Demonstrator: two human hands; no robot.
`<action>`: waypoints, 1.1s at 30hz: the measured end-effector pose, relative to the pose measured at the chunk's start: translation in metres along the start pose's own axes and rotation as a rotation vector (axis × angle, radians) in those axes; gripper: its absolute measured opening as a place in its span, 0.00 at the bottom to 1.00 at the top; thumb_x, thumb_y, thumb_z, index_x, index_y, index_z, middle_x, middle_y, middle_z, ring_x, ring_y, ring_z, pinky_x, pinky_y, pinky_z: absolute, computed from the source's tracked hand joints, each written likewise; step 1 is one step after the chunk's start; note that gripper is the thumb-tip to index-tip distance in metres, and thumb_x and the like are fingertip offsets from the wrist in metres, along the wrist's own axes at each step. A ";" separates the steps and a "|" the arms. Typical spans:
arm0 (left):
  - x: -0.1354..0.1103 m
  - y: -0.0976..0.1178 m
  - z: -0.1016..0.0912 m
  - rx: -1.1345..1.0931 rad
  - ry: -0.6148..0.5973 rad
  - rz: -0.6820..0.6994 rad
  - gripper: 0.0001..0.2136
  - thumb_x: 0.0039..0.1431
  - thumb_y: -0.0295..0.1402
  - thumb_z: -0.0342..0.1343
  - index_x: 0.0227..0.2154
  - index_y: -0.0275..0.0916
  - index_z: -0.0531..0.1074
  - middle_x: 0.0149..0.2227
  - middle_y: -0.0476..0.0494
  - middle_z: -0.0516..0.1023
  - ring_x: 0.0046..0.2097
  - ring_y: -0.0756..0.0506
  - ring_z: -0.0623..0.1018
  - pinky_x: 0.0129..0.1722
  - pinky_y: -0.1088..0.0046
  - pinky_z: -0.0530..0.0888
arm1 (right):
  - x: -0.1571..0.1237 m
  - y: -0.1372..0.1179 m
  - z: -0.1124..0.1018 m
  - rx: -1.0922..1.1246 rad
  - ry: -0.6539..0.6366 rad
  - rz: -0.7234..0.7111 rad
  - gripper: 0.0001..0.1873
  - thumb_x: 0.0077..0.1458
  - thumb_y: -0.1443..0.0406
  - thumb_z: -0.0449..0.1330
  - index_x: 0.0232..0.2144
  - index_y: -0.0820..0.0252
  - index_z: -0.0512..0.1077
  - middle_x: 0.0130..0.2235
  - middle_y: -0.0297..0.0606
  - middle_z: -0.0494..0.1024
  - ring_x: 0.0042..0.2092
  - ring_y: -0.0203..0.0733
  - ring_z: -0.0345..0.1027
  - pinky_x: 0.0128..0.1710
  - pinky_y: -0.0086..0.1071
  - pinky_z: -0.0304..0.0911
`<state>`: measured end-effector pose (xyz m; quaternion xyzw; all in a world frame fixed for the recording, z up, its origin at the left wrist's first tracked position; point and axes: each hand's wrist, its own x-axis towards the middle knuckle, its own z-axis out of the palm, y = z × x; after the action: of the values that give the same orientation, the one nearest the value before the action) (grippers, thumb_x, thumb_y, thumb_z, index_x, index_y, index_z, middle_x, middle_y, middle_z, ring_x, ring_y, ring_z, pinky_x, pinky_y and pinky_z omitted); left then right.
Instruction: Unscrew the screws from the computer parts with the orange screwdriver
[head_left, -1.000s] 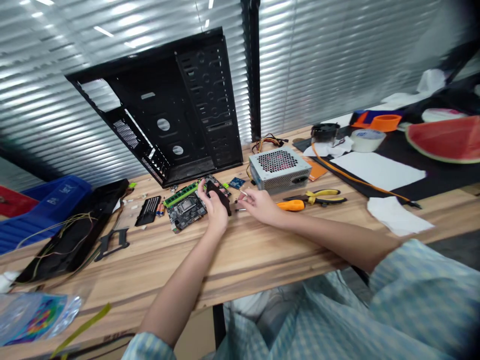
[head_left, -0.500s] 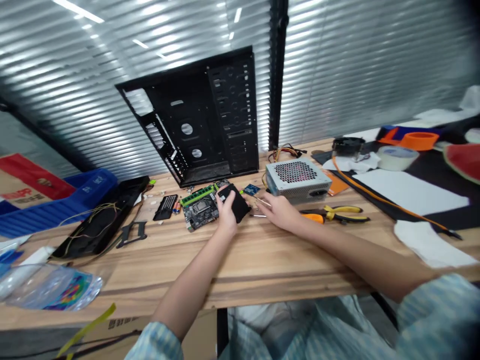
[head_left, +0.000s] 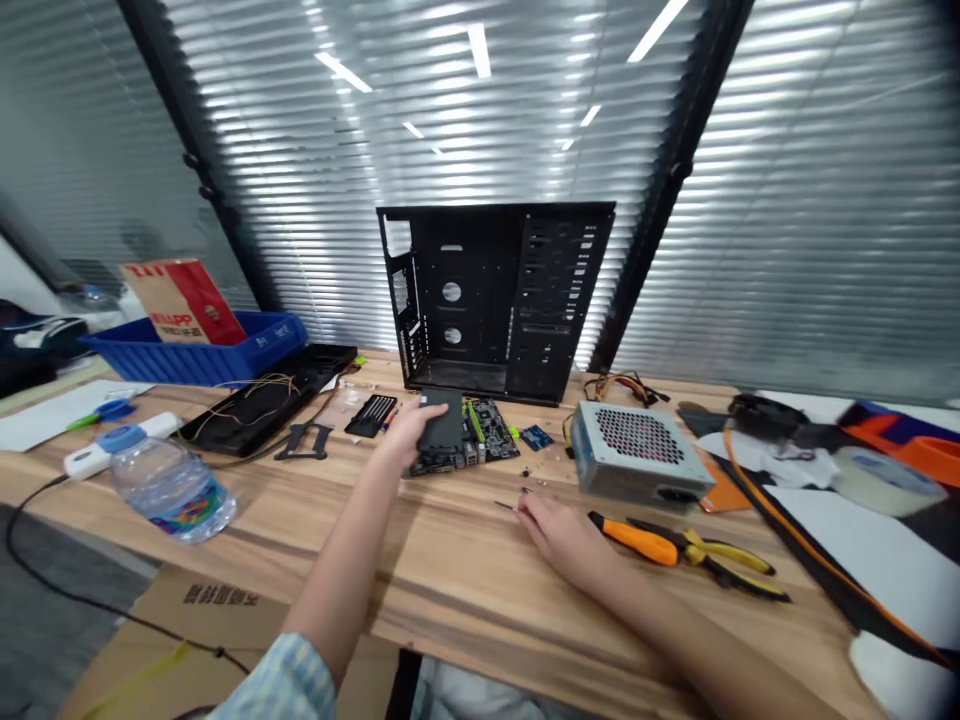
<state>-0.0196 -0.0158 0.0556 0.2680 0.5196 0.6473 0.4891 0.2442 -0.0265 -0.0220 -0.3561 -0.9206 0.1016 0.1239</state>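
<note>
My left hand (head_left: 407, 432) reaches forward, its fingers wrapped round a flat dark rectangular block (head_left: 444, 424). It holds the block just over the left part of a black motherboard (head_left: 493, 441) lying on the wooden table (head_left: 465, 560). My right hand (head_left: 561, 535) rests on the table nearer to me. Its fingers are bent together, and a thin metal pin (head_left: 505, 505) sticks out from their tips. Behind the motherboard an empty black computer case (head_left: 495, 300) stands upright with its open side towards me.
A grey power supply (head_left: 637, 452) sits right of the motherboard, with an orange-handled tool (head_left: 634, 538) and yellow pliers (head_left: 712, 556) in front. At the left lie a water bottle (head_left: 169, 487), a black panel (head_left: 262, 405), a bit set (head_left: 373, 413) and a blue bin (head_left: 195, 350).
The camera has tilted up and swung left, so the case now stands level. My left hand has carried the dark block forward over the motherboard. My right hand has dropped back towards me.
</note>
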 end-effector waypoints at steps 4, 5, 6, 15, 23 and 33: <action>-0.018 0.020 -0.067 0.274 0.144 0.149 0.22 0.34 0.32 0.70 0.37 0.36 0.74 0.34 0.44 0.81 0.34 0.46 0.80 0.35 0.71 0.78 | -0.004 -0.004 0.009 0.072 0.010 -0.060 0.11 0.64 0.66 0.47 0.40 0.57 0.70 0.40 0.46 0.79 0.41 0.48 0.75 0.40 0.38 0.68; -0.025 0.020 -0.085 0.345 0.180 0.137 0.23 0.33 0.33 0.70 0.37 0.37 0.74 0.33 0.45 0.81 0.34 0.45 0.80 0.35 0.70 0.78 | -0.005 -0.004 0.009 0.099 0.021 -0.072 0.11 0.64 0.67 0.47 0.41 0.57 0.70 0.41 0.46 0.78 0.41 0.48 0.75 0.41 0.39 0.68; -0.032 0.018 -0.101 0.417 0.219 0.116 0.23 0.32 0.33 0.70 0.36 0.37 0.73 0.32 0.46 0.81 0.33 0.44 0.80 0.35 0.69 0.78 | -0.004 -0.005 0.009 0.122 0.030 -0.082 0.12 0.64 0.67 0.47 0.42 0.57 0.70 0.42 0.46 0.78 0.42 0.48 0.74 0.42 0.39 0.68; -0.069 -0.011 -0.163 0.814 0.408 0.200 0.30 0.37 0.40 0.66 0.47 0.37 0.71 0.39 0.41 0.77 0.40 0.39 0.79 0.39 0.63 0.76 | 0.097 -0.056 -0.029 -0.181 0.011 -0.278 0.12 0.65 0.65 0.49 0.39 0.58 0.73 0.37 0.42 0.81 0.40 0.47 0.73 0.36 0.34 0.64; -0.075 -0.020 -0.167 1.018 0.370 0.334 0.29 0.47 0.41 0.61 0.54 0.37 0.67 0.42 0.39 0.78 0.39 0.40 0.78 0.44 0.58 0.75 | 0.271 -0.120 0.002 -0.227 0.048 -0.619 0.13 0.65 0.68 0.51 0.43 0.55 0.75 0.48 0.41 0.77 0.49 0.44 0.70 0.44 0.33 0.63; -0.087 -0.042 -0.185 1.157 0.317 0.358 0.24 0.59 0.39 0.55 0.57 0.37 0.66 0.52 0.32 0.75 0.54 0.38 0.75 0.55 0.53 0.70 | 0.356 -0.136 0.070 -0.347 -0.032 -0.784 0.15 0.62 0.61 0.58 0.48 0.63 0.71 0.48 0.41 0.75 0.47 0.43 0.71 0.47 0.44 0.69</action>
<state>-0.1304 -0.1715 -0.0285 0.4731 0.7991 0.3650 0.0660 -0.1174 0.1098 0.0043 0.0068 -0.9915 -0.1043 0.0771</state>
